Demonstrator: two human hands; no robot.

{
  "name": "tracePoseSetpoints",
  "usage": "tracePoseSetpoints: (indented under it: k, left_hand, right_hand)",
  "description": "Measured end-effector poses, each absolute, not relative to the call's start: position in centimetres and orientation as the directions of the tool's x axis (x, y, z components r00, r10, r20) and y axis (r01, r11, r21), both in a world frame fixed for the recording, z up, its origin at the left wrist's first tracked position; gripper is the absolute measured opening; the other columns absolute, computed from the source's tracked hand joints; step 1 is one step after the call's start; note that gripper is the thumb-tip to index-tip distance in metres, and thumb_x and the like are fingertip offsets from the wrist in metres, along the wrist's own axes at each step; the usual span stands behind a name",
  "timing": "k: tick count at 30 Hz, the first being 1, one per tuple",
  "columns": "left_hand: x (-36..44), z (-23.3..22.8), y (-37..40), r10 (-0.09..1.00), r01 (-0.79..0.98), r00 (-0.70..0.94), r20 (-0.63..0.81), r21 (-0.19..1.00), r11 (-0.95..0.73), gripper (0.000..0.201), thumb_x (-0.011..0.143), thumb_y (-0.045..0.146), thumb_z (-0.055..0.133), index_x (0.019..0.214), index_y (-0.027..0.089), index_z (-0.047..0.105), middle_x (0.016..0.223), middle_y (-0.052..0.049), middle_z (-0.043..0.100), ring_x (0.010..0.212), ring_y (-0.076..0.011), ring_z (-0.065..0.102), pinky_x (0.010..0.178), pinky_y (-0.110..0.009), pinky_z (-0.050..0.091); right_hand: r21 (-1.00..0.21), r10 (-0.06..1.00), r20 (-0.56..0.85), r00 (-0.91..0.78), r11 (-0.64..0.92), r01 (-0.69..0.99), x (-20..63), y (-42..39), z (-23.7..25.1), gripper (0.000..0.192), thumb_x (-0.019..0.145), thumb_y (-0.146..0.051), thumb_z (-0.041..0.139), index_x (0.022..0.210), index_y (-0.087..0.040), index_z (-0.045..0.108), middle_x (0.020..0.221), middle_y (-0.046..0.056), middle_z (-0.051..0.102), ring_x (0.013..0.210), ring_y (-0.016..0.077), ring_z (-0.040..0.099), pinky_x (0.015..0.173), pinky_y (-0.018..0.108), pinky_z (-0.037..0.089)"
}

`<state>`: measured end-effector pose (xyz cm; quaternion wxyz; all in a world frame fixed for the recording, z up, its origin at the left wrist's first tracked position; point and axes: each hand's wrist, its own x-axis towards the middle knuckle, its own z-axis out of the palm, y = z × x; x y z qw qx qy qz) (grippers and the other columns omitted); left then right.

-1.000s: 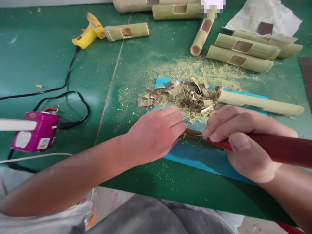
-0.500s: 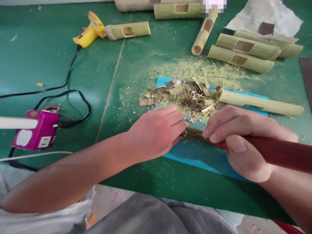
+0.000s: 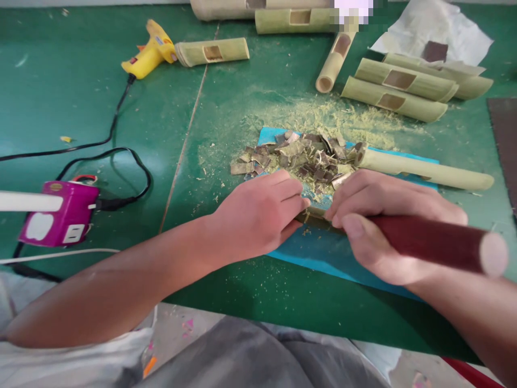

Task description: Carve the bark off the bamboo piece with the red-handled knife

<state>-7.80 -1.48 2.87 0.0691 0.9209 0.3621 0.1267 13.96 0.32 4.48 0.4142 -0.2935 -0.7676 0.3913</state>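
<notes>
My left hand (image 3: 260, 213) is closed on the left end of a dark strip of bamboo (image 3: 316, 215), pressing it down over a blue sheet (image 3: 319, 250). Wrapped in my right hand (image 3: 388, 207) is a carving tool (image 3: 436, 240) with a thick, dark red handle, its round pale butt turned toward the right. The tool's tip meets the strip close to my right fingertips; the blade is hidden by them. Just beyond both hands lies a heap of bamboo chips (image 3: 311, 156) with fine shavings.
A bamboo tube (image 3: 432, 168) lies behind my right hand. Several notched bamboo pieces (image 3: 398, 99) rest farther back, beside crumpled white paper (image 3: 436, 27). At left are a yellow glue gun (image 3: 147, 51), black cord, and a purple power block (image 3: 60, 213). The green table (image 3: 226, 302) has a near edge.
My right hand and the carving tool have shifted left, and the handle's butt has swung into view. My left hand stays nearly where it was on the bamboo strip.
</notes>
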Motion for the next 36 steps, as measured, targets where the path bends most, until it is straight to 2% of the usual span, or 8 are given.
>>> tracePoseSetpoints:
  k: [4,6,10,12,19,27,30,36]
  left_hand:
    - [-7.9,2.9,-1.5,0.674,0.631,0.706,0.217,0.239,-0.738,0.016,0.097,0.023,0.058,0.09,0.014,0.069,0.088,-0.006,0.067,0.078,-0.0205,0.056,0.069,-0.035,0.049]
    - [-7.9,2.8,-1.5,0.675,0.63,0.703,0.225,0.245,-0.737,0.016,0.096,0.022,0.058,0.086,0.014,0.067,0.089,-0.007,0.067,0.077,-0.0196,0.055,0.069,-0.034,0.048]
    - [-7.9,2.6,-1.3,0.686,0.643,0.691,0.228,0.238,-0.728,0.01,0.094,0.019,0.061,0.089,0.014,0.069,0.09,-0.006,0.067,0.08,-0.0187,0.057,0.072,-0.032,0.047]
    - [-7.9,2.7,-1.2,0.685,0.644,0.694,0.219,0.234,-0.728,0.008,0.091,0.018,0.064,0.092,0.014,0.07,0.091,-0.006,0.068,0.083,-0.0194,0.057,0.073,-0.032,0.047]
    - [-7.9,2.8,-1.0,0.69,0.653,0.698,0.192,0.225,-0.723,0.01,0.091,0.018,0.064,0.093,0.013,0.072,0.088,-0.007,0.065,0.084,-0.0216,0.058,0.072,-0.034,0.047]
    - [-7.8,3.0,-0.9,0.703,0.67,0.696,0.144,0.222,-0.709,0.009,0.091,0.019,0.066,0.093,0.013,0.072,0.088,-0.007,0.065,0.086,-0.0221,0.059,0.073,-0.034,0.047]
    - [-7.8,2.9,-0.8,0.703,0.666,0.694,0.157,0.231,-0.709,0.01,0.092,0.02,0.066,0.093,0.013,0.072,0.088,-0.007,0.066,0.087,-0.0218,0.059,0.074,-0.033,0.047]
    - [-8.2,2.8,-0.8,0.681,0.653,0.713,0.165,0.198,-0.731,0.017,0.096,0.025,0.062,0.099,0.013,0.074,0.092,-0.008,0.068,0.087,-0.0219,0.061,0.074,-0.034,0.049]
  right_hand:
    - [-0.736,0.656,0.532,-0.536,0.671,0.09,13.7,0.0,4.8,0.017,0.084,-0.017,0.069,0.071,-0.026,0.061,0.066,0.001,0.064,0.059,0.0159,0.063,0.055,0.031,0.053]
    - [-0.749,0.67,0.508,-0.541,0.654,0.107,13.5,-0.1,4.8,0.018,0.083,-0.017,0.068,0.069,-0.026,0.061,0.065,0.0,0.064,0.059,0.0157,0.062,0.055,0.031,0.053]
    - [-0.892,0.873,0.293,-0.389,0.396,0.218,13.3,0.3,4.5,0.023,0.087,-0.02,0.064,0.064,-0.023,0.063,0.063,0.0,0.064,0.054,0.0126,0.057,0.048,0.027,0.045]
    - [-0.94,0.923,0.247,-0.296,0.303,0.159,13.3,0.8,4.2,0.028,0.086,-0.018,0.062,0.058,-0.021,0.062,0.062,0.001,0.065,0.056,0.0125,0.059,0.049,0.026,0.044]
    - [-1.0,0.969,-0.002,-0.246,-0.006,-0.017,13.4,2.3,2.8,0.027,0.087,-0.025,0.066,0.06,-0.023,0.069,0.061,0.0,0.067,0.057,0.015,0.063,0.055,0.029,0.052]
    - [-0.948,0.94,-0.259,-0.221,-0.291,-0.127,13.2,3.2,2.4,0.028,0.086,-0.029,0.065,0.059,-0.021,0.068,0.062,0.002,0.068,0.059,0.0142,0.062,0.057,0.029,0.049]
    - [-0.949,0.941,-0.258,-0.217,-0.289,-0.127,13.4,3.1,2.2,0.028,0.087,-0.031,0.067,0.061,-0.021,0.068,0.062,0.002,0.068,0.058,0.0146,0.062,0.055,0.029,0.049]
    - [-1.0,0.973,-0.025,-0.231,-0.026,-0.003,13.8,2.6,3.0,0.025,0.087,-0.027,0.069,0.063,-0.022,0.072,0.065,0.002,0.069,0.061,0.0155,0.063,0.059,0.03,0.051]
